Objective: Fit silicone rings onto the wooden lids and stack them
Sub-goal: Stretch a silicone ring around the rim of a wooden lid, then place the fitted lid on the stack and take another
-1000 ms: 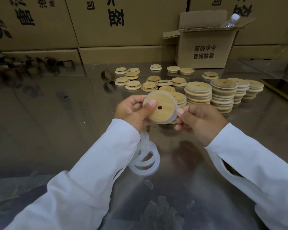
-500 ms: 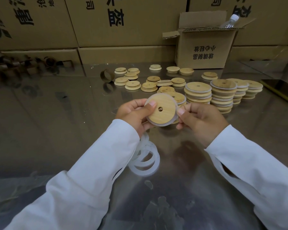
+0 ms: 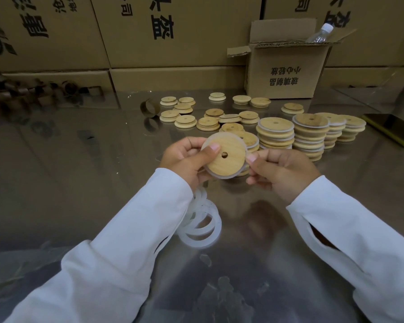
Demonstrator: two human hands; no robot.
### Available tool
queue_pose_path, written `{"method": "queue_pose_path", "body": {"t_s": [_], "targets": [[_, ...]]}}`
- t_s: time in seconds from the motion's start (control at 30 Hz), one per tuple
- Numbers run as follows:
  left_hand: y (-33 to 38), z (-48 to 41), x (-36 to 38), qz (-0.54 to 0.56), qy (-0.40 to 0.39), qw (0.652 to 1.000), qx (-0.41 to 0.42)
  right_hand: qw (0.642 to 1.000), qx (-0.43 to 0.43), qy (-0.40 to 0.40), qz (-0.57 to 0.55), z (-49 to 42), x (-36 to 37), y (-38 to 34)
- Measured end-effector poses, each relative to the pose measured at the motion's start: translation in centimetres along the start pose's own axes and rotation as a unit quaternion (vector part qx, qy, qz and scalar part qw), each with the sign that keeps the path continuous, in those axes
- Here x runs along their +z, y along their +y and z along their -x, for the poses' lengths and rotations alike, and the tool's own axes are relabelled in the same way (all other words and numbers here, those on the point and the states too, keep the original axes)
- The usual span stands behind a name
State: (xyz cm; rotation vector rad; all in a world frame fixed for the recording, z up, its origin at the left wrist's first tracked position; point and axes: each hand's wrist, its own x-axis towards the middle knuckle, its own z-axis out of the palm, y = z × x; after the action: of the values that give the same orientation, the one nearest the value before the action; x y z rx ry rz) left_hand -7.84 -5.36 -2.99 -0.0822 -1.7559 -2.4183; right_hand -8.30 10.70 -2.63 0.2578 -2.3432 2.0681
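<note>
I hold a round wooden lid (image 3: 229, 158) with a centre hole, tilted toward me above the table. A translucent silicone ring (image 3: 222, 176) shows around its rim. My left hand (image 3: 184, 158) grips the lid's left edge, thumb on its face. My right hand (image 3: 281, 170) pinches its right edge. Several loose silicone rings (image 3: 202, 226) lie in a pile under my left wrist. Stacks of ringed lids (image 3: 309, 136) stand just behind my right hand. Bare wooden lids (image 3: 186, 121) lie scattered farther back.
The shiny metal table (image 3: 79, 171) carries everything. An open cardboard box (image 3: 287, 68) with a plastic bottle (image 3: 318, 33) stands at the back right, large cartons (image 3: 173, 31) behind. A phone (image 3: 392, 128) lies at the right edge. Cardboard tape cores (image 3: 149, 107) sit at back left.
Both hands have lowered the lid slightly toward me and turned it a little; the silicone ring now shows more around the lid's lower rim.
</note>
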Motion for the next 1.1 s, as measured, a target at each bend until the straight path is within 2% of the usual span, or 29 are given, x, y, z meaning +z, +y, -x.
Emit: {"method": "queue_pose_path", "body": {"t_s": [0.2,0.3,0.5,0.6,0.77,1.1], "targets": [[1.5,-1.2,1.2,0.061,0.054,0.997,0.013,0.998,0.013,0.051,-0.018,-0.7,-0.7,0.1],[2.2,-3.1,2.8,-0.004,0.084,0.996,0.021,0.999,0.025,0.033,-0.012,-0.8,-0.4,0.4],[1.9,-5.9,5.5,-0.212,0.130,0.966,-0.074,0.998,0.037,0.044,-0.010,-0.9,-0.3,0.7],[1.1,-6.6,5.2,-0.226,0.146,0.959,-0.092,0.999,0.028,0.035,-0.014,-0.8,-0.4,0.5],[0.6,-7.6,4.2,-0.248,0.129,0.957,-0.078,1.000,0.028,0.008,-0.006,-0.3,0.3,0.7],[2.3,-16.3,-4.0,-0.326,0.230,0.917,-0.003,0.998,0.025,-0.052,-0.001,0.0,1.3,1.3]]}}
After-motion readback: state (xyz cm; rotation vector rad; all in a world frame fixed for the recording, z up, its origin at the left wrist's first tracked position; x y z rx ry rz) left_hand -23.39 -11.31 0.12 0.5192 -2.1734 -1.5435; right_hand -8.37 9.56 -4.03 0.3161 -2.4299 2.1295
